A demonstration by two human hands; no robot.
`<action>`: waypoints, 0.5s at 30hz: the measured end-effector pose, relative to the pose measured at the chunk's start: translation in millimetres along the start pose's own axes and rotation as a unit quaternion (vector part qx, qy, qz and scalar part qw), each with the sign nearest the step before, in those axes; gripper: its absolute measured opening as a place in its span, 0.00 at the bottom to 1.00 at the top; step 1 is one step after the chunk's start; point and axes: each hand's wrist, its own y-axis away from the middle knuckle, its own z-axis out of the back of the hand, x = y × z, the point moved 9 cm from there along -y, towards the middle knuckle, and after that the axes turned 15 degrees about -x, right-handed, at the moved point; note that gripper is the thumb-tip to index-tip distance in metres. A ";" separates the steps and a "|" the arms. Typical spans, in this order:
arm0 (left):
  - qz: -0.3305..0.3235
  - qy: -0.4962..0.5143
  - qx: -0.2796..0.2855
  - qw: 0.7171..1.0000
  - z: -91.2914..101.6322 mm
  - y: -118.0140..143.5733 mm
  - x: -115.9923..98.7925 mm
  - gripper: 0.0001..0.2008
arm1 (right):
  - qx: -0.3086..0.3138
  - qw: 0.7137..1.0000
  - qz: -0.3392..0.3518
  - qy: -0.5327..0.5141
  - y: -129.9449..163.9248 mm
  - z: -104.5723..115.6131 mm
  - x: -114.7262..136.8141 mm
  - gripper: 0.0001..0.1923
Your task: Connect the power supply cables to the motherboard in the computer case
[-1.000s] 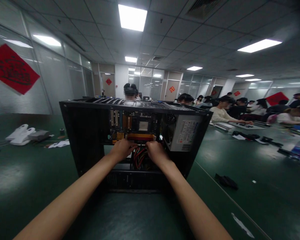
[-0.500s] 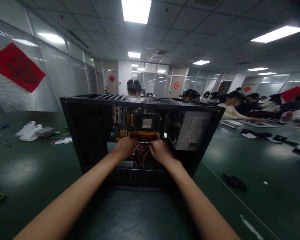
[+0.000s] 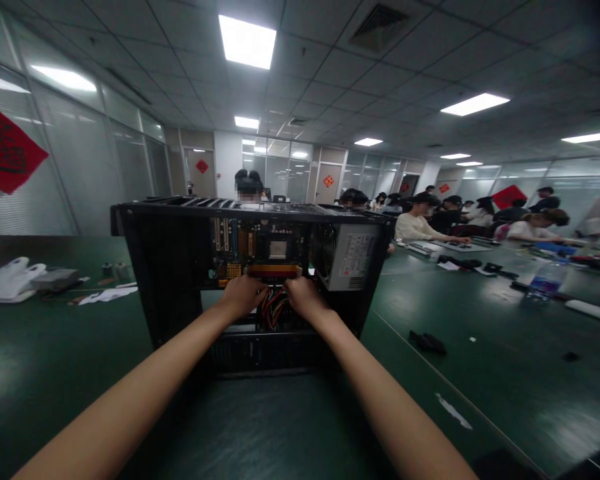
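An open black computer case [image 3: 170,280] stands on the green table [image 3: 480,347] in front of me, its side off. Inside I see the motherboard [image 3: 260,243], a grey power supply [image 3: 353,257] with a fan at the right, and red and yellow cables [image 3: 273,310]. My left hand [image 3: 243,295] and my right hand [image 3: 303,298] reach into the case side by side, just below the orange memory slots [image 3: 274,271]. Their fingers curl at the slots' lower edge and are hidden from me; what they grip I cannot make out.
Several people sit at the far side of the table, at the right. White plastic parts [image 3: 10,280] and papers lie at the left. A small black object [image 3: 427,342] lies right of the case, a water bottle [image 3: 545,283] further right.
My view has swung to the right and pulled back a little, so the case sits further left in the picture. Both hands stay at the same spot inside the case.
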 end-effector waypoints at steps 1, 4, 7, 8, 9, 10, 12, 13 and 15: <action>-0.004 -0.009 0.001 1.000 3.1 0.3 -1.6 0.18 | -0.011 1.000 0.005 -0.006 -0.2 4.0 2.3 0.14; 0.009 -0.012 -0.007 1.000 18.4 9.9 -4.3 0.17 | -0.086 0.993 0.065 -0.049 11.2 29.7 20.3 0.14; 0.033 0.050 -0.051 0.997 37.7 39.4 -11.5 0.18 | -0.217 0.948 0.202 -0.114 60.0 79.1 46.5 0.15; 0.030 0.083 -0.069 0.994 42.3 52.8 -17.4 0.18 | -0.267 0.919 0.256 -0.133 85.2 98.6 51.9 0.14; 0.024 0.109 -0.093 0.989 46.5 66.7 -23.5 0.19 | -0.325 0.881 0.311 -0.149 113.4 119.3 53.2 0.11; 0.025 0.114 -0.121 0.986 49.5 80.2 -28.0 0.19 | -0.394 0.842 0.329 -0.168 138.8 140.5 44.4 0.08; 0.009 0.081 -0.190 0.978 54.7 102.4 -39.3 0.18 | -0.557 0.777 0.183 -0.231 169.3 178.1 -14.7 0.07; 0.022 0.071 -0.226 0.971 56.3 110.3 -40.8 0.16 | -0.640 0.711 0.037 -0.289 181.8 186.2 -63.4 0.08; 0.041 0.052 -0.281 0.957 56.8 118.8 -43.6 0.14 | -0.672 0.567 -0.190 -0.437 185.1 161.2 -144.6 0.08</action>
